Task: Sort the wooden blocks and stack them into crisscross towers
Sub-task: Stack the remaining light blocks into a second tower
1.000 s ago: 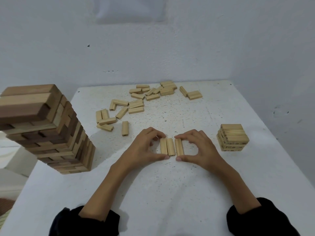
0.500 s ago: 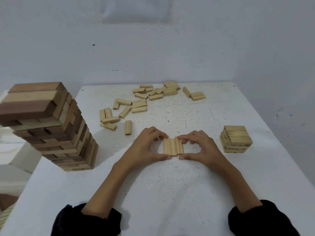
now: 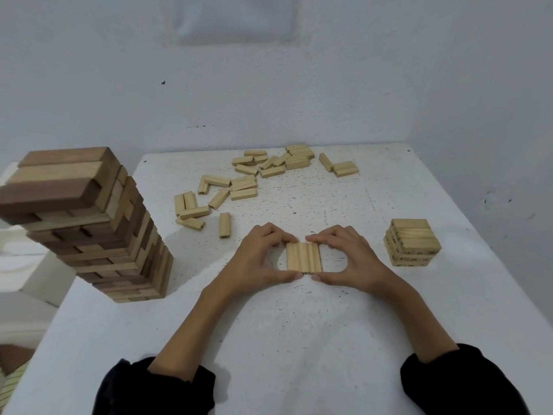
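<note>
Three small pale wooden blocks (image 3: 304,257) lie flat side by side on the white table (image 3: 299,339), pushed tightly together into a square row. My left hand (image 3: 259,259) pinches the row from its left, thumb at the near end and fingers at the far end. My right hand (image 3: 348,259) pinches it the same way from the right. A short crisscross tower of small pale blocks (image 3: 411,242) stands to the right. Several loose small blocks (image 3: 242,187) are scattered at the back of the table.
A tall crisscross tower of larger light and dark blocks (image 3: 89,223) stands at the table's left edge, leaning in the wide-angle view. A single block (image 3: 224,224) lies just behind my left hand. White walls close the back and right.
The three blocks, spaced slightly apart a second ago, have been pressed together into one tight row by both hands. The hands have stayed around them.
</note>
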{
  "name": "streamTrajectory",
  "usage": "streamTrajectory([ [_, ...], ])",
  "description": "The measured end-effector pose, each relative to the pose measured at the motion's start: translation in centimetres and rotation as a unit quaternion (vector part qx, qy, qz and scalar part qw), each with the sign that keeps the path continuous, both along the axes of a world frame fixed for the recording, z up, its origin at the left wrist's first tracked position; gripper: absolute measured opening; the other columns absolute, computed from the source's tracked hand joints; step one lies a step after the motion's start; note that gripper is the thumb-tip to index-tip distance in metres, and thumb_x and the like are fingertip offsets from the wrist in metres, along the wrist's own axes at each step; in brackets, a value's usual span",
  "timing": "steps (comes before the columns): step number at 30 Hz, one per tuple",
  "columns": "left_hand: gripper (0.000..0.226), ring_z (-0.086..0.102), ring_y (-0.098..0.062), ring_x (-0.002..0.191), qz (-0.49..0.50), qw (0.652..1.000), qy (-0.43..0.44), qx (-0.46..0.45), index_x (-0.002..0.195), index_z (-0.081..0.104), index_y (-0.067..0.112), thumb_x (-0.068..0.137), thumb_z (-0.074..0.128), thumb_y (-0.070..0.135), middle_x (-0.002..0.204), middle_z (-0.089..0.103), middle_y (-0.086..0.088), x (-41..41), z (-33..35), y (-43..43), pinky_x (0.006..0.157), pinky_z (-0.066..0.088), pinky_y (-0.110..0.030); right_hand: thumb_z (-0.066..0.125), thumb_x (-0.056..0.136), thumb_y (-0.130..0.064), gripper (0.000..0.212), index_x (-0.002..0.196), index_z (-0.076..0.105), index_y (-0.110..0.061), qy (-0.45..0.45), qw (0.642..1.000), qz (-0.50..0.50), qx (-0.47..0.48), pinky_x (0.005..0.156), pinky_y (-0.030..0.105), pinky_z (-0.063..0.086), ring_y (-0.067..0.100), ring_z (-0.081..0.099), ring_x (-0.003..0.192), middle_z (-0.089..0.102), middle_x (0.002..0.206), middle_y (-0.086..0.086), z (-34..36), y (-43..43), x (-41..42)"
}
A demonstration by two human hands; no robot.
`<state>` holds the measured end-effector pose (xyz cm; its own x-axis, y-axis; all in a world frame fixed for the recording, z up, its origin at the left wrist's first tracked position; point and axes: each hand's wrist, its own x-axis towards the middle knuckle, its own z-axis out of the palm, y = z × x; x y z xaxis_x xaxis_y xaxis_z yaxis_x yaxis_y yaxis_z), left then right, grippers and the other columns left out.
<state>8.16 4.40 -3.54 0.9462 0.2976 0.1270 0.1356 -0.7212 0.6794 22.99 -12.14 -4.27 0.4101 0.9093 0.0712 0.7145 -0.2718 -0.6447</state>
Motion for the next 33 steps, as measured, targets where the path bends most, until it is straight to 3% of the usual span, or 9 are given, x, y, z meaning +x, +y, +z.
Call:
streamTrajectory([
  [5,0.055,0.044,-0.002,0.103,0.0,1.0,0.0,-0.001,0.114,0.062,0.03,0.065,0.081,0.044,0.106,0.051,0.017,0.1,0.1,0.0,0.087,0.036,-0.016,0.057,0.059,-0.069,0.066,0.119,0.056,-0.04,-0.004,1.0,0.006,0.009,0.092,0.028,0.033,-0.002,0.038,0.102,0.044,0.108,-0.025,0.0,0.3,0.0],
  [11,0.054,0.049,-0.003,0.093,0.001,1.0,-0.01,-0.025,0.109,0.065,0.026,0.06,0.087,0.037,0.102,0.054,0.012,0.1,0.5,-0.3,0.078,0.038,-0.011,0.06,0.06,-0.059,0.063,0.117,0.057,-0.033,-0.018,1.0,0.013,0.021,0.091,0.034,0.042,0.001,0.041,0.1,0.047,0.107,-0.017,0.4,0.5,-0.4],
  [17,0.056,0.053,-0.007,0.089,-0.027,0.997,-0.065,-0.025,0.107,0.065,0.028,0.057,0.074,0.05,0.1,0.056,0.01,1.0,2.4,-1.0,0.077,0.041,-0.013,0.065,0.061,-0.048,0.058,0.116,0.056,-0.036,-0.022,0.998,0.005,0.052,0.083,0.021,0.038,-0.002,0.041,0.099,0.045,0.105,-0.023,3.1,-0.9,-0.1],
  [21,0.055,0.053,-0.007,0.09,-0.047,0.996,-0.071,-0.001,0.105,0.064,0.03,0.057,0.074,0.053,0.1,0.055,0.01,2.5,4.5,-2.0,0.078,0.043,-0.016,0.059,0.06,-0.056,0.06,0.116,0.056,-0.037,-0.045,0.997,0.003,0.065,0.083,0.015,0.038,-0.002,0.041,0.101,0.047,0.105,-0.021,5.4,-2.5,0.9],
  [26,0.049,0.052,-0.006,0.091,-0.073,0.995,-0.069,0.015,0.106,0.066,0.023,0.063,0.086,0.035,0.101,0.056,0.006,6.2,6.7,-4.5,0.079,0.04,-0.016,0.06,0.06,-0.058,0.056,0.112,0.055,-0.039,-0.056,0.997,-0.01,0.061,0.081,0.002,0.03,-0.002,0.041,0.1,0.049,0.105,-0.018,8.0,-5.8,3.7],
  [30,0.049,0.049,-0.007,0.089,-0.093,0.993,-0.069,0.021,0.107,0.066,0.019,0.065,0.085,0.034,0.1,0.055,0.005,9.4,7.3,-6.7,0.076,0.036,-0.013,0.071,0.063,-0.045,0.051,0.111,0.055,-0.042,-0.049,0.998,-0.029,0.031,0.08,-0.001,0.027,0.0,0.041,0.101,0.052,0.11,-0.014,8.5,-8.3,6.6],
  [33,0.05,0.047,-0.006,0.088,-0.107,0.992,-0.06,0.036,0.108,0.066,0.017,0.065,0.085,0.035,0.099,0.054,0.005,11.2,7.0,-8.0,0.073,0.034,-0.01,0.074,0.065,-0.047,0.051,0.111,0.053,-0.045,-0.037,0.999,-0.033,0.007,0.081,0.0,0.028,-0.001,0.041,0.103,0.051,0.112,-0.017,8.3,-9.8,8.2],
])
